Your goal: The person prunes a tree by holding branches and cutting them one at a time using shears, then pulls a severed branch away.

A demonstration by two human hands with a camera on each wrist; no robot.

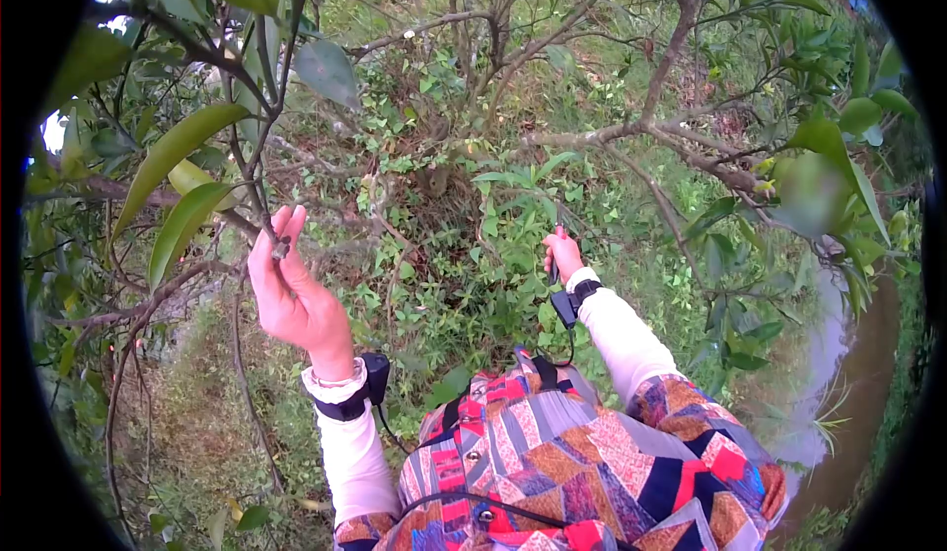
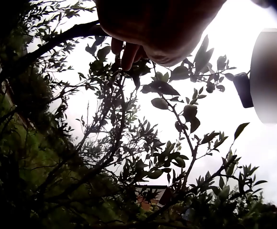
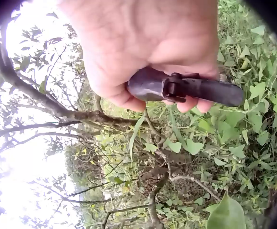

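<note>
1. Green undergrowth spreads behind everything.
2. Left hand grips a thin brown branch with green leaves and a knobby end, left of centre.
3. Right hand grips a smooth, dark tool with a hinge-like joint, before the undergrowth.

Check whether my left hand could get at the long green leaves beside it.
Probably yes: the long green leaves hang beside the left hand, with no large obstacle showing between, though it seems to hold a branch.
</note>
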